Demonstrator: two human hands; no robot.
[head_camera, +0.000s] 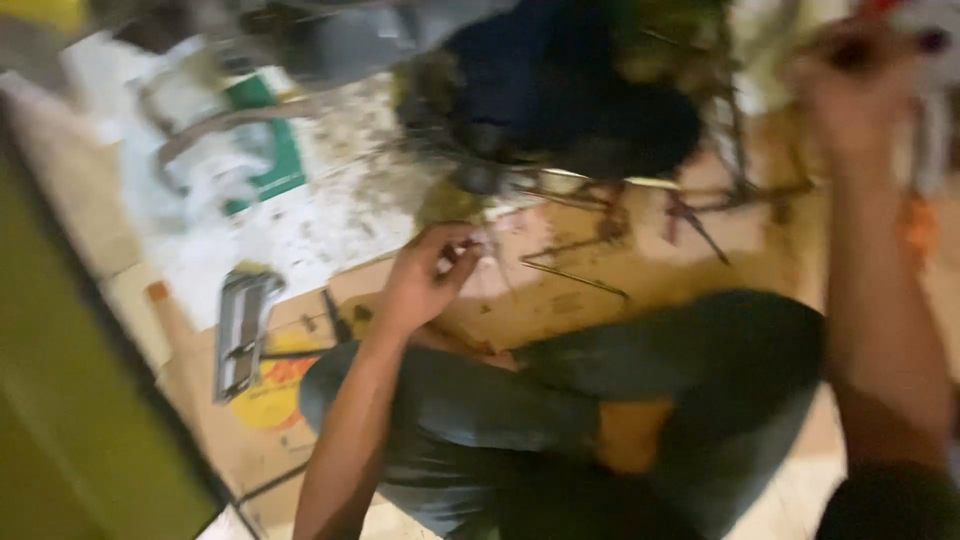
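Fingers (455, 255) of the left hand (425, 280) curl together and pinch a thin stem (497, 262) that hangs from the tangled bundle (560, 100) above; the stem sits just beyond the fingertips, over the cardboard (560, 300) on the floor. The right hand (855, 95) is raised at the far side, badly blurred; whether its fingers are closed or spread I cannot tell, though something dark and red (900, 40) shows at it. More thin sticks (575, 278) lie on the cardboard near the left hand. A metal tool (243, 330) lies well apart to the left. The person's bent legs (600, 400) fill the foreground.
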